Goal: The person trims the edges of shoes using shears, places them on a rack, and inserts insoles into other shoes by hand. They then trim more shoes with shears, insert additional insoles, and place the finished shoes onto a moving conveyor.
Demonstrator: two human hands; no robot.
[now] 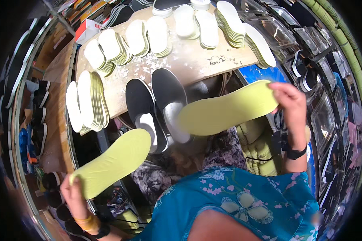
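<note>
At the far left, dark shoes (39, 120) stand in a row along a shelf edge, and just right of them a stack of white insoles (86, 102) leans on its side at the left edge of the wooden workbench (189, 60). Low in the picture, the left hand (73, 197) is closed around the heel end of a yellow-green insole (112, 160), thumb on top and fingers curled beneath, so that the insole slants up and to the right away from the hand, its toe end near the front edge of the bench. Above it, more stacks of white insoles (120, 44) fan out across the back of the bench, with white scraps (149, 64) scattered on the wood between them. At the middle, a pair of black slip-on shoes (157, 108) lies side by side over the front edge of the bench, openings toward the person, pale linings showing. Just right of the shoes, a second yellow-green insole (225, 108) reaches across in the air, its rounded left end blurred and overlapping the right shoe. The right hand (289, 106) pinches its far right end, fingers closed over the top edge. Below this insole, a pile of further yellow-green insoles (257, 148) sits beside the person's blue flowered garment (245, 205).
</note>
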